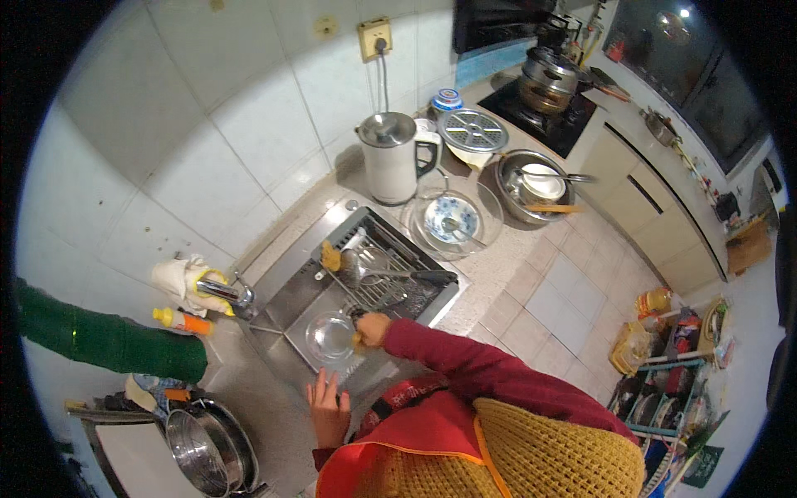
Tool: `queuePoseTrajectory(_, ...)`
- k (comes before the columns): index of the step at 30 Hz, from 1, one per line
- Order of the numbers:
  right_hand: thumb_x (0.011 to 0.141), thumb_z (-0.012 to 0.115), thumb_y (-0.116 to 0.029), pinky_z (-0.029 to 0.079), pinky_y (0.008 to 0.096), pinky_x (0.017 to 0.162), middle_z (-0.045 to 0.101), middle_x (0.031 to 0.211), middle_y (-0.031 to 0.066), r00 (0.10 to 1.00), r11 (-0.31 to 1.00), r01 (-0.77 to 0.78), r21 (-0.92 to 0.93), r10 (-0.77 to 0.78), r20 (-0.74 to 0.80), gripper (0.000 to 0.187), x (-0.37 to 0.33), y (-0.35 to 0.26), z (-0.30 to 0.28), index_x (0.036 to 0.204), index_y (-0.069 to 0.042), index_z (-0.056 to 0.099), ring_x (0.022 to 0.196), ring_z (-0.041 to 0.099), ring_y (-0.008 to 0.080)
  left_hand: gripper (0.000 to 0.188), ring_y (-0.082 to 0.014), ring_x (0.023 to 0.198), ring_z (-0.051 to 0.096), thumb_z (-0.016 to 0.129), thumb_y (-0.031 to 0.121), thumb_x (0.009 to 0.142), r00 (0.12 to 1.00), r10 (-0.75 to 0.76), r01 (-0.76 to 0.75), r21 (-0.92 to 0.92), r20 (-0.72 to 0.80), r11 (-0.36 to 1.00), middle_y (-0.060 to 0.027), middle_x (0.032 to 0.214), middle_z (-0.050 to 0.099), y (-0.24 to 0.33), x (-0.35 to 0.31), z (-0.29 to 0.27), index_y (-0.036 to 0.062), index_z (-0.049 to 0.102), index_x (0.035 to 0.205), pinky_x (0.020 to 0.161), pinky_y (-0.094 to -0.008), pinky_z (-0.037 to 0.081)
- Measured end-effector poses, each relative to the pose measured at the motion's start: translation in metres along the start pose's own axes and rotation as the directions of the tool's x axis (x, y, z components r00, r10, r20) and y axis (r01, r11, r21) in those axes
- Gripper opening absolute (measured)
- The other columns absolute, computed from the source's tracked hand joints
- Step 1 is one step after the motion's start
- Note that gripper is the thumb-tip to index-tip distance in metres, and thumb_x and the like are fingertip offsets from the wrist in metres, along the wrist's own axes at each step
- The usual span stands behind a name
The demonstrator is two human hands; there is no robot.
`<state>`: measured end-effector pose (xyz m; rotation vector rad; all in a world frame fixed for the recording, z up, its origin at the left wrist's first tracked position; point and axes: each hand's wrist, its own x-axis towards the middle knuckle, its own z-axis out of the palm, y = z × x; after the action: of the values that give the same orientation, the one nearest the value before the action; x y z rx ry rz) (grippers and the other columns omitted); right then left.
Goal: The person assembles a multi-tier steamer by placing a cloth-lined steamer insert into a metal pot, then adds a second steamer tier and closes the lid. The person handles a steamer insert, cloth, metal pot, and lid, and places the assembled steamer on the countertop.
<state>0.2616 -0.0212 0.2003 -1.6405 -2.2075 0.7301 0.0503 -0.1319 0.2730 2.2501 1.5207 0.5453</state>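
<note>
Over the sink (pixel 286 307) my right hand (pixel 376 329) is closed at the edge of a round, clear, shiny vessel (pixel 330 339). Whether this vessel is a bowl or a lid is hard to make out. A small dark part shows beside my fingers. My left hand (pixel 330 402) is near the sink's front edge, fingers spread, just below the vessel and apart from it. Behind it, a metal rack (pixel 378 290) spans the sink, with a black-handled skimmer (pixel 353 267) lying on it. The faucet (pixel 220 289) stands at the sink's left.
Behind the sink stand a white electric jug (pixel 388 162), a glass bowl (pixel 490 217) with a blue-patterned bowl (pixel 451 218) inside, and a metal basin (pixel 560 217) of utensils. An orange-yellow bottle (pixel 183 320) and steel pots (pixel 207 448) sit left. A steamer pot (pixel 550 79) is on the stove.
</note>
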Motion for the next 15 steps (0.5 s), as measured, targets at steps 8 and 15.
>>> queuePoseTrajectory(8,0.069,0.066,-0.032,0.05,0.041,0.072,0.063,0.078,0.0226,0.973,0.844,-0.117,0.523,0.202,-0.108,0.038,-0.004,0.054,-0.007,0.092,-0.002,0.067,0.076,0.063,0.0363,0.043,-0.0364,0.119,0.044,0.051,0.011,0.079,0.997,-0.07,0.07,0.003,0.039,0.998,-0.0219,0.13,0.044,-0.007,-0.01,0.001,-0.0017,0.051,0.12,0.105,-0.0512,0.024)
queuePoseTrajectory(15,0.073,0.064,-0.051,0.046,0.0394,0.079,0.055,0.108,0.0198,0.913,0.966,-0.253,-0.05,0.221,-0.344,0.073,-0.041,0.077,-0.032,0.126,-0.004,0.047,0.094,0.058,0.0348,0.051,-0.0379,0.123,0.038,0.053,0.007,0.077,0.997,-0.061,0.06,-0.021,-0.041,0.998,-0.0219,0.136,0.036,0.002,-0.008,0.007,0.0001,0.045,0.127,0.105,-0.0496,0.024)
